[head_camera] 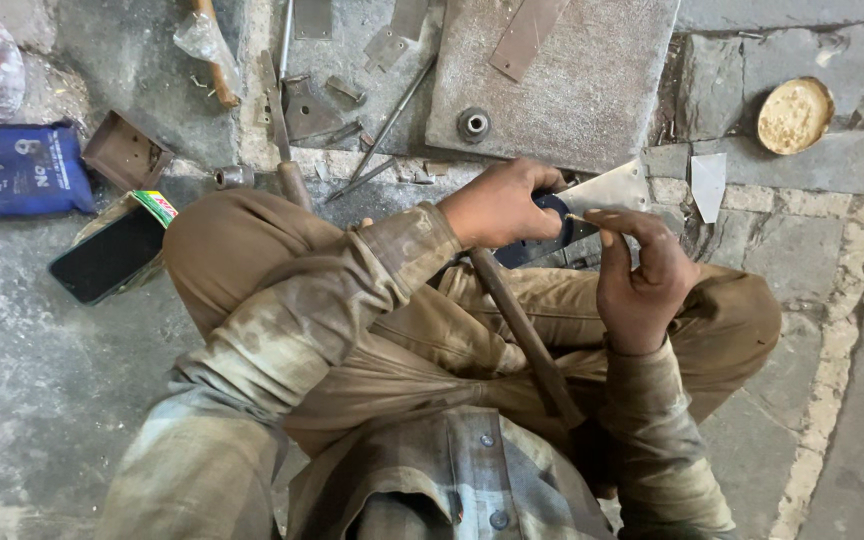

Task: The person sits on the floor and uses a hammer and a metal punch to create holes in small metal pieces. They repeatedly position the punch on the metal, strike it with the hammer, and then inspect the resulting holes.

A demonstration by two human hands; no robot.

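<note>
Sitting cross-legged on the stone floor (42, 400), person works over the lap. Left hand (500, 208) closed around a dark blue ring-shaped piece (553, 208) with a thin metal sheet (612, 190). Right hand (642, 275) pinches the sheet's near edge. Sheet looks light, stiff, sharp-edged; best gripped on flat faces. Long wooden handle (524, 335) rests across the legs.

Person wears a faded grey-green plaid shirt (432, 470) w/ small round buttons, long sleeves (282, 330) grimy. Tan-brown trousers (252, 240), dusty, at centre frame.
</note>
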